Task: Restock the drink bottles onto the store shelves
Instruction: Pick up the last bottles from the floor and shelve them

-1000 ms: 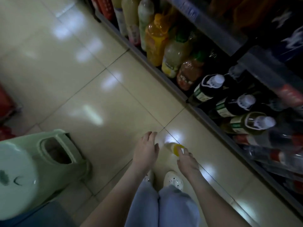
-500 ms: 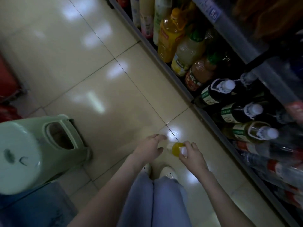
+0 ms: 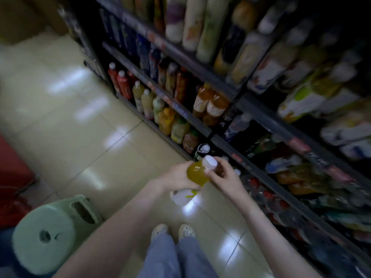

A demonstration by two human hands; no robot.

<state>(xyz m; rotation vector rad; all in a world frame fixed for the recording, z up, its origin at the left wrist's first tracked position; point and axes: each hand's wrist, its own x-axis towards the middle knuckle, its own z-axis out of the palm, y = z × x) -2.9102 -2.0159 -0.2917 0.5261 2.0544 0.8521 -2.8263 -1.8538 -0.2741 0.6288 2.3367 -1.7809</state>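
A small bottle of yellow-orange juice (image 3: 197, 173) with a white cap and a white label at its lower end is held above the floor in front of me. My left hand (image 3: 176, 177) wraps round its body from the left. My right hand (image 3: 222, 173) grips its neck just below the cap. The store shelves (image 3: 200, 127) run diagonally on the right, several tiers packed with drink bottles. The bottle is about level with the lowest tier, apart from it.
A pale green plastic stool (image 3: 52, 233) stands on the tiled floor (image 3: 80, 127) at lower left. Something red (image 3: 12, 177) sits at the left edge. My two white shoes (image 3: 172, 231) are directly below the hands. Price strips edge each shelf.
Both hands have lifted the juice bottle up off the floor, and the left hand now holds its body. The view has tilted up, showing higher shelf tiers.
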